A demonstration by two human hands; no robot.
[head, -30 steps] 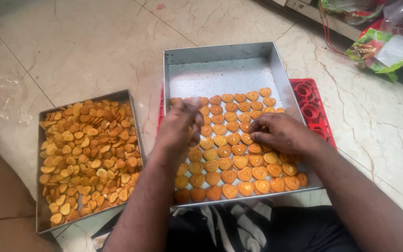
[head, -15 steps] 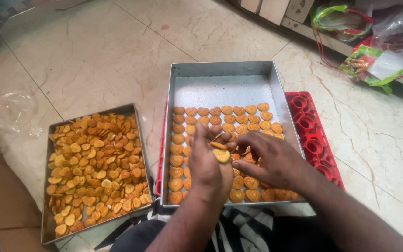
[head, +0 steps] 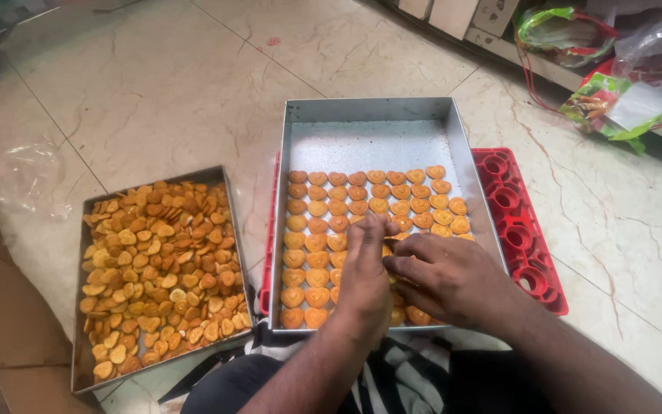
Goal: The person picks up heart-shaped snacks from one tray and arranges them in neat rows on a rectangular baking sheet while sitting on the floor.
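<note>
While your left hand (head: 365,264) rests palm-down on the rows of heart-shaped biscuits (head: 369,201) in the grey metal tray (head: 369,123), its fingers lie nearly flat; whether it holds one, you cannot tell. Your right hand (head: 446,276) sits just beside it, fingers curled over the biscuits, grip hidden. A second tray (head: 82,368) of loose biscuits (head: 155,268) lies left on the floor (head: 155,92).
</note>
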